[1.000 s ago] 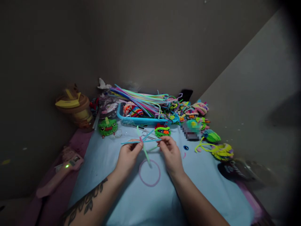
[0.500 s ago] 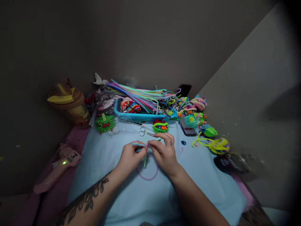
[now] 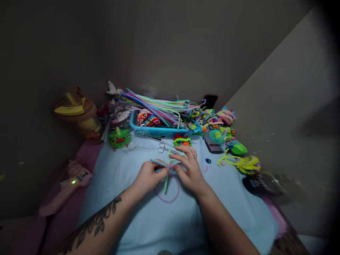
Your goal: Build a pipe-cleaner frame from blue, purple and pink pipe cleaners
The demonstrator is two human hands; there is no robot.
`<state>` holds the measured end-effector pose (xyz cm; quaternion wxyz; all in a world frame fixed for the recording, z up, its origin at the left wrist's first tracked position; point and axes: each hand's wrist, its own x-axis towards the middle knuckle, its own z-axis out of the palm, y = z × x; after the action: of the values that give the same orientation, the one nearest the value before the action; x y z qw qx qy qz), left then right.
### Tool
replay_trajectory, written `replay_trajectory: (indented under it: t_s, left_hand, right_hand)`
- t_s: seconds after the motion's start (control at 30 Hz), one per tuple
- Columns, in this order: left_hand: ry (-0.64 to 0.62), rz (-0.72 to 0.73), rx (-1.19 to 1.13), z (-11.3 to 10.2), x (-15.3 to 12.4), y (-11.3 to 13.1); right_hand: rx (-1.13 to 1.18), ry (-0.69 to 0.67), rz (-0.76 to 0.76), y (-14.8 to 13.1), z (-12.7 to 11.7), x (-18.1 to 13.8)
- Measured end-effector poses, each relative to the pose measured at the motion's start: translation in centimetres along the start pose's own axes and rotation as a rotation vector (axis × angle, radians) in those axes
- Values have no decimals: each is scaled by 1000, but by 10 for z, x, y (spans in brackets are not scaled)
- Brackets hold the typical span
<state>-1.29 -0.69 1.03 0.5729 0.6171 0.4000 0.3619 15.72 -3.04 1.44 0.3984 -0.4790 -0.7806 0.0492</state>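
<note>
My left hand (image 3: 151, 174) is closed, thumb and fingers pinching a small cross of pipe cleaners. Light blue pipe cleaners (image 3: 154, 162) stick out past its fingertips, and a light green pipe cleaner (image 3: 166, 184) crosses them, one end pointing down toward me. Pink pipe cleaner (image 3: 170, 165) shows at the crossing. My right hand (image 3: 189, 170) is just to the right, its fingers stretched out and apart, the thumb tip close to the pink part. Whether that thumb touches it I cannot tell. A pink-purple ring (image 3: 168, 202) of pipe cleaner lies on the cloth beneath the hands.
Small scissors (image 3: 161, 148) lie behind the hands. A blue tray (image 3: 159, 132) with many pipe cleaners (image 3: 156, 106) stands behind, beside a green fuzzy figure (image 3: 119, 138). More fuzzy figures (image 3: 248, 165) and a blue eye (image 3: 208, 160) are right. A pink glue gun (image 3: 66, 191) and a cup (image 3: 79, 117) are left.
My right hand's fingers have loosened and spread away from the crossing. The pipe cleaners have tilted slightly in my left hand, which keeps its pinch.
</note>
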Motion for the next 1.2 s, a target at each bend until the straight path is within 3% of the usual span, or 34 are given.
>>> replay_trajectory:
  t_s: [0.43,0.67,0.93,1.2]
  left_hand:
    - [79,-38,52,-1,0,-1]
    - [-62,-41,44,-2,0,0]
    - [-73,-18,41,-3,1,1]
    - [22,13,193,1,-3,-6]
  right_hand:
    - [-12,5,-51,-1,0,1]
    - [-23,-16,-95,3,-4,-1]
    - [-19,-9,-83,2,-4,0]
    - [-199,-57,-114,-2,4,-3]
